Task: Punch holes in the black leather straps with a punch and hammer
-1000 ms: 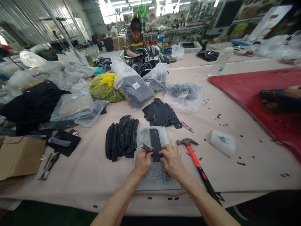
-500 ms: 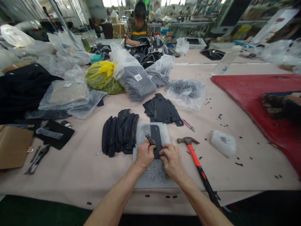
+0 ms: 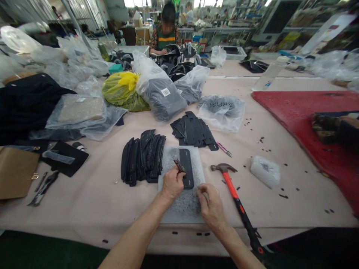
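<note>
A dark, flat strip with rounded corners (image 3: 187, 168) lies on a speckled translucent board (image 3: 179, 209), with short slots near its ends. My left hand (image 3: 172, 183) is closed around a small brownish metal punch (image 3: 179, 166), which leans over the strip's left side. Just right of the strip's lower end, my right hand (image 3: 210, 201) hovers over the board's edge, apart from the strip. Its fingers are curled together, and anything between the fingertips is too small to make out. A claw hammer (image 3: 231, 186) with a red and black handle lies to the right.
Stacked dark strips (image 3: 143, 158) sit left of the board, and a fanned pile (image 3: 193, 130) lies behind it. Pink-handled snips (image 3: 224, 148), a clear wrapped block (image 3: 265, 171) and small black scraps are on the right. Filled plastic bags (image 3: 162, 93) stand farther back; a person (image 3: 165, 35) sits beyond.
My right hand has let go of the strip's right edge and drawn back toward me and to the right. The left hand with the punch stays nearly where it was.
</note>
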The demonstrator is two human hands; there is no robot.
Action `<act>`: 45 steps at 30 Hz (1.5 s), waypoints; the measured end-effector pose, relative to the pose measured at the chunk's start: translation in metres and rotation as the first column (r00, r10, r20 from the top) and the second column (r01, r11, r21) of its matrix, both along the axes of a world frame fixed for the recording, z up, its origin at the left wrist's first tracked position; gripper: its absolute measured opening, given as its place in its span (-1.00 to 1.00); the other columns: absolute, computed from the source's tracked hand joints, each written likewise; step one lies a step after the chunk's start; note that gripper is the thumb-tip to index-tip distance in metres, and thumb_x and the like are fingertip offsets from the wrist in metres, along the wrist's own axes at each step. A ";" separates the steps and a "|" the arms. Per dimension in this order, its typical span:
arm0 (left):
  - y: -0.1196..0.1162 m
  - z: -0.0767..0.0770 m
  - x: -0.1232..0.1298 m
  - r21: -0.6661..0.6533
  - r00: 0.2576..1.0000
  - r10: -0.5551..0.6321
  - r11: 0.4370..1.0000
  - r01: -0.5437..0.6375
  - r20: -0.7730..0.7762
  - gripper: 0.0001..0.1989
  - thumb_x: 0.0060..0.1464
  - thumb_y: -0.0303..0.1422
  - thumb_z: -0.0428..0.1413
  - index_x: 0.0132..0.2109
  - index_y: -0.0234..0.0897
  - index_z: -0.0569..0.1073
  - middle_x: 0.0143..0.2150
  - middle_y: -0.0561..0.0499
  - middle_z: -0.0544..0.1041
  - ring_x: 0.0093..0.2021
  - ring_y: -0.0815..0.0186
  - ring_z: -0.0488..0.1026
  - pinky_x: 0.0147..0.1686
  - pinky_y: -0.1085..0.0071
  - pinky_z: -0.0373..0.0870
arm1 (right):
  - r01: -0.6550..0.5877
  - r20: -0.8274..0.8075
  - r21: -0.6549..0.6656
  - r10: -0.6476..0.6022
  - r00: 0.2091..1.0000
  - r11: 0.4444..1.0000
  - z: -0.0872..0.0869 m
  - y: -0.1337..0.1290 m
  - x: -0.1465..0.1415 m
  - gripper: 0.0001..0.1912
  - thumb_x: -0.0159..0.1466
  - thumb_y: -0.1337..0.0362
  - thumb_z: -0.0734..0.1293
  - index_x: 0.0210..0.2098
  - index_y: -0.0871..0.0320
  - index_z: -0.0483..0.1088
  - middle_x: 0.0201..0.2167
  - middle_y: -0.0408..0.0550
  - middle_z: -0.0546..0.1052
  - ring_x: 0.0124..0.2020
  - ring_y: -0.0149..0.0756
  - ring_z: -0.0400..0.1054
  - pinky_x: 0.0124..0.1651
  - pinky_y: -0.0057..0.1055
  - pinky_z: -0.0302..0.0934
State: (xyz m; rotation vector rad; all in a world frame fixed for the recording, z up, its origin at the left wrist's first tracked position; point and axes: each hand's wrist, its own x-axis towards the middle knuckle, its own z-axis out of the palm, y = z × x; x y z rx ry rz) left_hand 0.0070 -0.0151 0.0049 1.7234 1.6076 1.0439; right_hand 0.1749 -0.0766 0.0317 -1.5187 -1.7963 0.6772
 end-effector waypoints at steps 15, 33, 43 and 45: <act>0.002 0.004 -0.001 -0.013 0.996 0.010 1.000 -0.009 0.090 -0.80 0.11 -0.47 0.01 -0.18 -0.28 0.52 -0.22 -0.06 0.61 -0.17 0.21 0.55 -0.11 0.30 0.47 | 0.167 0.341 0.018 -0.163 0.926 0.986 -0.005 0.036 0.035 -0.47 0.21 0.11 0.26 0.11 0.25 0.27 0.07 0.22 0.36 0.12 0.02 0.22 0.14 -0.07 0.14; -0.030 0.003 -0.020 0.017 0.992 0.075 0.997 -0.078 0.103 -0.81 0.02 -0.52 0.00 -0.28 -0.28 0.49 -0.28 -0.09 0.58 -0.19 0.20 0.53 -0.14 0.35 0.43 | 0.123 0.250 -0.382 -0.026 0.968 0.916 -0.007 0.077 0.025 -0.66 0.13 0.08 0.23 -0.20 0.16 0.34 -0.34 0.11 0.54 -0.23 -0.02 0.47 -0.16 -0.21 0.29; -0.033 0.006 -0.024 -0.031 0.999 0.040 0.999 -0.039 0.029 -0.87 0.00 -0.49 0.05 -0.28 -0.30 0.45 -0.31 -0.11 0.57 -0.28 0.18 0.53 -0.28 0.36 0.42 | 0.181 0.283 0.047 -0.187 0.941 0.982 0.081 0.191 0.000 -0.49 0.08 -0.13 0.25 -0.22 0.18 0.41 -0.34 0.22 0.52 -0.24 0.09 0.43 -0.19 -0.03 0.28; -0.033 0.005 -0.024 -0.053 0.999 0.032 0.998 -0.032 0.004 -0.86 -0.01 -0.47 0.07 -0.25 -0.30 0.45 -0.30 -0.10 0.57 -0.29 0.17 0.53 -0.29 0.35 0.42 | 0.007 0.389 0.260 -0.112 0.914 0.966 0.107 0.201 -0.042 -0.51 0.17 -0.08 0.18 -0.18 0.18 0.43 -0.15 0.31 0.49 -0.02 0.14 0.34 0.00 0.00 0.20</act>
